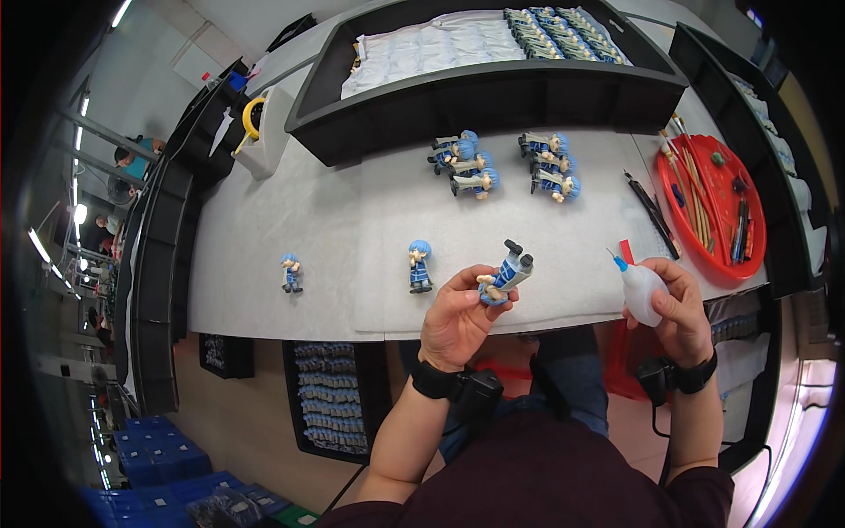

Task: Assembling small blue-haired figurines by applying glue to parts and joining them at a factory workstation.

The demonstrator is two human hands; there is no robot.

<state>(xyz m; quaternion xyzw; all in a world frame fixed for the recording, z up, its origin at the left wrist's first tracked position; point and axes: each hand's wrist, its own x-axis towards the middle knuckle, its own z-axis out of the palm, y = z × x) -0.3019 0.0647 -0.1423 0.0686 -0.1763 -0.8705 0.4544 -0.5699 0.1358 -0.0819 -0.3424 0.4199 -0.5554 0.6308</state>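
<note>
Upside down between the fingers of my left hand [453, 326] is a small blue-haired figurine [505, 275], its dark shoes pointing up and its head near my fingertips. My right hand [676, 308] is wrapped round a translucent white squeeze bottle [643, 295] with a blue collar and a thin needle tip, tilted up to the left. The needle and the figurine are well apart. Left of my left hand, one matching figurine [421, 266] lies on the white table covering, and another figurine [290, 274] lies farther left.
Two groups of figurines [475, 165] [552, 165] lie before a large black tray [493, 110] partly filled with more. A red dish [755, 238] with brushes stands at right, pens [651, 211] beside it. A tape dispenser [264, 145] is at far left. Black crates flank the table.
</note>
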